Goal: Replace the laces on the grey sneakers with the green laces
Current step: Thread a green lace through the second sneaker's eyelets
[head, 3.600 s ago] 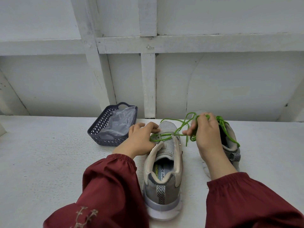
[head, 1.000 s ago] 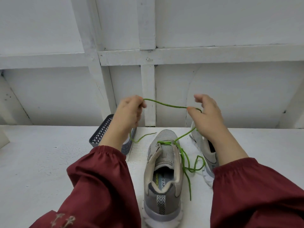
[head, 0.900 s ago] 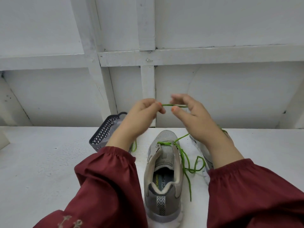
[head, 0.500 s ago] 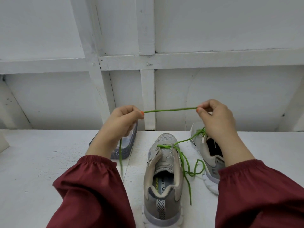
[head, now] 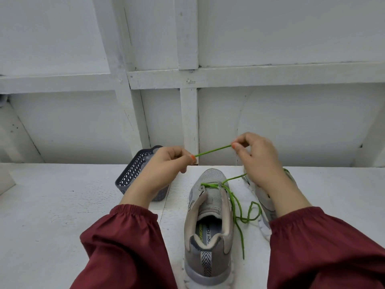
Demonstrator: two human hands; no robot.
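Note:
A grey sneaker (head: 208,226) stands in front of me on the white surface, toe pointing away. A green lace (head: 213,150) crosses its lowest eyelets and trails in loops down its right side. A short stretch of that lace is pulled taut in the air between my hands. My left hand (head: 166,165) pinches one end of the stretch, and my right hand (head: 256,157) pinches the other, slightly higher. The second grey sneaker (head: 263,197) lies to the right, mostly hidden behind my right forearm.
A dark perforated basket (head: 135,174) with clear plastic inside sits left of the sneakers, partly behind my left hand. The white panelled wall (head: 191,113) rises just behind the surface. My red sleeves fill the lower corners.
My hands have come a little closer together, so the taut stretch is shorter. My left hand has dropped and my right stayed high, so the lace now slopes up to the right.

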